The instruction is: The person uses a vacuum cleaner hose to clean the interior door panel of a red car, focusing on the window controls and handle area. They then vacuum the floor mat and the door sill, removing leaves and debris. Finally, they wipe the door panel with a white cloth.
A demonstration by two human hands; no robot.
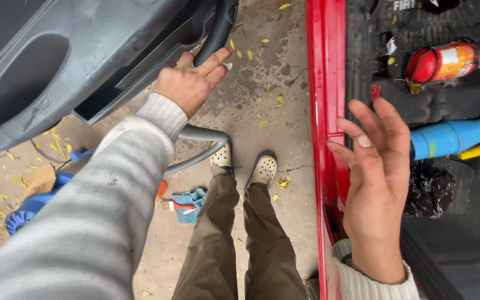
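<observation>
My left hand (190,80) grips the lower edge of a grey car door panel (56,61), fingers curled over its black rubber rim near the top middle. My right hand (376,178) is raised with palm up and fingers spread, holding nothing, just above the red door sill (324,111) of the car. Below, my legs in olive trousers and pale perforated shoes (265,169) stand on the concrete.
On the car's dark floor lie a red fire extinguisher (445,62), a blue and yellow tube (454,138) and a black bag (431,189). A grey ribbed vacuum hose (204,144), a blue vacuum body (29,205) and a blue cloth (190,203) lie on the leaf-strewn ground.
</observation>
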